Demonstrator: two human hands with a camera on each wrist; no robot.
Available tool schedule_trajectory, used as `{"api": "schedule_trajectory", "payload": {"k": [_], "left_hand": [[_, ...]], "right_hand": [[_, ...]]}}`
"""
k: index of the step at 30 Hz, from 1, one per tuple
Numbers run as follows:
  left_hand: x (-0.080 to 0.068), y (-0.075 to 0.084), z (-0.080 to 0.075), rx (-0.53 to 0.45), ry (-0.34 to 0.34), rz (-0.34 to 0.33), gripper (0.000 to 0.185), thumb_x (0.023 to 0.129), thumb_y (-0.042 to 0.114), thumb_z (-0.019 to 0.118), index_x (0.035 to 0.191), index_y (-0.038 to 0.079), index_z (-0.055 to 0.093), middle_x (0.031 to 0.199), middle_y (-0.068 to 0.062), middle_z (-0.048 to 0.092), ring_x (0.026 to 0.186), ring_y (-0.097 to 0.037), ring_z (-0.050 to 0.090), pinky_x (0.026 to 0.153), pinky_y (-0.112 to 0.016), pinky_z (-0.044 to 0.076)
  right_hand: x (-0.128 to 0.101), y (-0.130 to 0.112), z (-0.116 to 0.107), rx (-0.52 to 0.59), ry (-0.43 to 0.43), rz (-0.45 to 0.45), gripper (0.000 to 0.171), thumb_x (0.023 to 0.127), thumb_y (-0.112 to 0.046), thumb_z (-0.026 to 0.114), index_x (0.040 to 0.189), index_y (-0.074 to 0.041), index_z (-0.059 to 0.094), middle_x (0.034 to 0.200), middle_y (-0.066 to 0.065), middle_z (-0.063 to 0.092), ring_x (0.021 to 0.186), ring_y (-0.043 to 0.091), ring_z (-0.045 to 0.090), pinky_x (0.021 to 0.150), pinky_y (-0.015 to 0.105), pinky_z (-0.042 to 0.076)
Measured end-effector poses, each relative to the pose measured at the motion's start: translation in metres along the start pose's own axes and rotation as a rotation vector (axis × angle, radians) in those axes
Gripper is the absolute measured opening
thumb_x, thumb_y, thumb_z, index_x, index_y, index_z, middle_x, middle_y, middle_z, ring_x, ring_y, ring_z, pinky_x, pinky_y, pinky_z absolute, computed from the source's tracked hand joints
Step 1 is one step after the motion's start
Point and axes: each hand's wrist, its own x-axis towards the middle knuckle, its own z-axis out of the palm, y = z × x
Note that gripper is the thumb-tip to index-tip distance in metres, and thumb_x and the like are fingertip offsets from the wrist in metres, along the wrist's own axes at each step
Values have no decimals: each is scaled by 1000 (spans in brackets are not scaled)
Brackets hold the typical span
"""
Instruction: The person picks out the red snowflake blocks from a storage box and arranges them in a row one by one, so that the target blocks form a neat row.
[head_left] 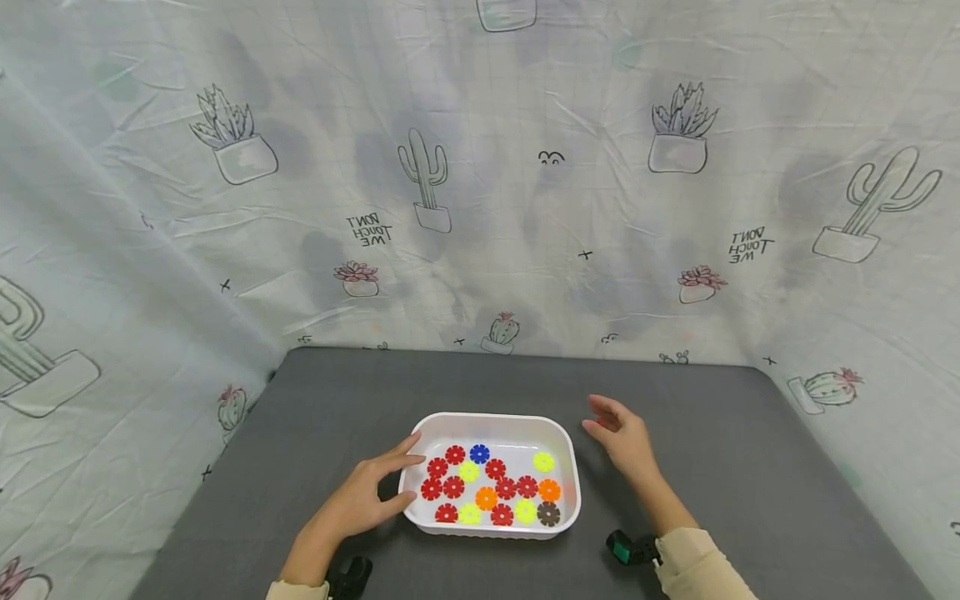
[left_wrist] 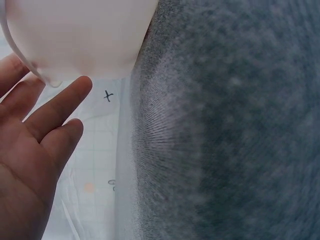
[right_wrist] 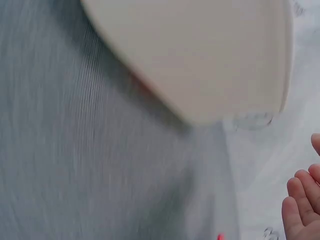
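Both hands open: left hand [head_left: 360, 500] fingers touching white tray [head_left: 495, 422] left rim; right hand [head_left: 622, 437] just beside right rim, apart. Tray long axis left-right.

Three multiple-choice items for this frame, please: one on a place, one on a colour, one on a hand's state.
1. Where is the left hand?
A. at the white tray's left rim
B. inside the tray
C. off the grey mat

2. What colour is the single flower disc nearest the tray's far rim?
A. orange
B. blue
C. brown

3. The right hand is:
A. gripping the tray
B. holding a disc
C. open, apart from the tray

Answers: 1 A, fingers meet the left rim; 2 B, one blue disc sits at the far middle; 3 C, relaxed fingers, mat visible between hand and tray.
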Motion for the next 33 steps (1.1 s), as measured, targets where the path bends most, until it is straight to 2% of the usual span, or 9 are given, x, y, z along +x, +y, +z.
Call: {"api": "schedule_trajectory", "payload": {"k": [2, 5, 9, 13, 15, 20, 25, 28, 33], "left_hand": [[0, -1, 1, 1, 11, 24, 43, 81, 28, 63, 121, 17, 57, 142, 0, 37, 122, -22, 45, 92, -47, 42], [0, -2, 1, 10, 27, 60, 42, 80, 26, 64, 121, 16, 57, 141, -3, 38, 121, -23, 46, 92, -45, 43], [0, -2, 0, 12, 33, 64, 43, 79, 26, 65, 120, 15, 57, 141, -2, 38, 122, -22, 45, 92, -45, 43], [1, -2, -1, 1, 36, 65, 43, 78, 25, 66, 120, 15, 58, 141, -2, 38, 122, -22, 45, 92, -46, 42], [1, -2, -2, 1, 36, 63, 43, 78, 25, 66, 120, 15, 58, 141, -1, 39, 121, -22, 46, 92, -46, 43], [1, -1, -2, 16, 21, 44, 43, 79, 27, 65, 120, 15, 58, 141, 0, 38, 120, -22, 48, 91, -45, 43], [1, 0, -3, 0, 9, 27, 43, 80, 27, 65, 120, 15, 57, 142, 0, 37, 121, -21, 46, 92, -47, 42], [0, 0, -4, -1, 5, 23, 43, 80, 27, 64, 121, 15, 57, 142, 0, 37, 122, -20, 45, 92, -47, 42], [0, 0, -4, 2, 4, 28, 43, 80, 27, 64, 121, 15, 57, 142, 1, 37, 122, -19, 45, 92, -47, 42]], "right_hand": [[-6, -9, 3, 39, -9, -8, 47, 79, -19, 67, 120, -3, 53, 122, 16, 55, 111, 26, 53, 93, 37, 43], [-15, -21, 10, 118, -31, -9, 48, 79, -22, 67, 121, -4, 53, 123, 13, 55, 114, 23, 51, 94, 28, 42], [-25, -38, 24, 260, -72, 12, 44, 81, -12, 65, 121, -1, 52, 124, 17, 53, 116, 28, 49, 88, 14, 42], [-30, -41, 41, 360, -112, 24, 40, 82, -6, 62, 121, -3, 52, 125, 18, 52, 117, 29, 48, 87, 13, 43], [-31, -41, 49, 357, -133, 29, 39, 83, -8, 62, 120, -6, 53, 125, 16, 52, 117, 27, 48, 88, 17, 44], [-29, -44, 62, 272, -214, 80, 38, 82, -9, 63, 118, -10, 55, 123, 13, 54, 115, 27, 50, 92, 29, 44], [-23, -48, 67, 73, -358, 57, 37, 80, -6, 63, 117, -4, 56, 118, 15, 57, 109, 31, 53, 93, 41, 43], [-21, -49, 69, -52, -445, 15, 36, 79, -4, 63, 114, 0, 56, 114, 15, 58, 105, 30, 55, 92, 45, 43], [-21, -52, 71, -210, -572, 8, 31, 77, -1, 64, 107, 0, 59, 107, 13, 61, 100, 29, 56, 89, 46, 44]]}}
